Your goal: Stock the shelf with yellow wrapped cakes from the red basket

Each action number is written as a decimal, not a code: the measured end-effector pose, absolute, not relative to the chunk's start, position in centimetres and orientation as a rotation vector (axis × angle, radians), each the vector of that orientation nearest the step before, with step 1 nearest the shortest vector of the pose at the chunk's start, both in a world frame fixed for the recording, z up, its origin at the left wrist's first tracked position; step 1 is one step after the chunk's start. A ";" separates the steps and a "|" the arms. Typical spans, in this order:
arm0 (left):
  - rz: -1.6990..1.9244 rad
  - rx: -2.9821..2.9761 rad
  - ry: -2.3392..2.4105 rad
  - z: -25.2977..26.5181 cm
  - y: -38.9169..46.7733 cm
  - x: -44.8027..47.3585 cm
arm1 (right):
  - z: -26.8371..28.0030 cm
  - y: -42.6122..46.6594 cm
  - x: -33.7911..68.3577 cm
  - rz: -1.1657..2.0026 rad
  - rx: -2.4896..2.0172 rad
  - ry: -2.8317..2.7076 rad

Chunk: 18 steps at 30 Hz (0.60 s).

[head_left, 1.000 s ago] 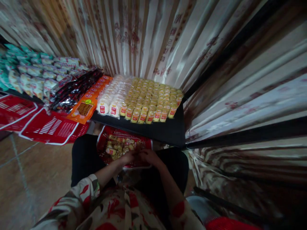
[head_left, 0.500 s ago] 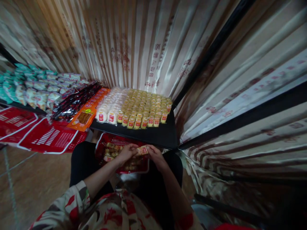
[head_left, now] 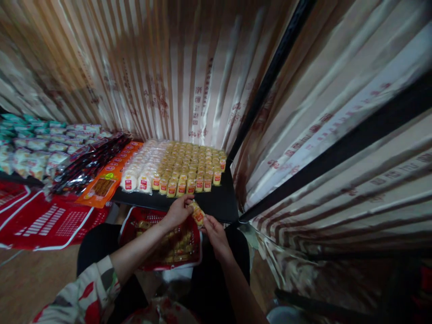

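Head view, the person's left hand (head_left: 178, 210) and right hand (head_left: 216, 236) pinching opposite ends of one small yellow plastic-wrapped packet (head_left: 197, 216), near a red plastic basket (head_left: 145, 215).

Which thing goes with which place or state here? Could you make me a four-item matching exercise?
Column one:
1. Orange packet
2. Small yellow packet
3. Nearest basket
4. Round white packs

Column two:
A. Red, with yellowish packets inside
B. Between the orange packet and the yellow rows
C. Held by left hand and right hand
D. Next to the dark glossy packets

Pairs: 1-D, 2-C, 3-A, 4-B
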<state>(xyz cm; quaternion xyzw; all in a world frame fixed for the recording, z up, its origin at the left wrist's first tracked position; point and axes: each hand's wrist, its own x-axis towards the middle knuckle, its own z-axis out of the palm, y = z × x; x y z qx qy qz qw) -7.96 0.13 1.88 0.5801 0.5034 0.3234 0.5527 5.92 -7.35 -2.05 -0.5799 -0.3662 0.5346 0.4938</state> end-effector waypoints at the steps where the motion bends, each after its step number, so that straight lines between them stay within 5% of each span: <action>1: 0.745 1.459 1.195 2.3 0.6 -7.6 | -2.0 -7.2 6.1 1.199 -1.435 -0.949; 6: 0.654 1.851 1.112 4.9 2.8 -5.3 | -0.8 -6.0 7.5 0.549 -1.617 -1.226; 18: 0.656 2.037 1.098 7.6 8.6 2.1 | 0.3 -0.3 10.6 -0.012 -1.744 -1.297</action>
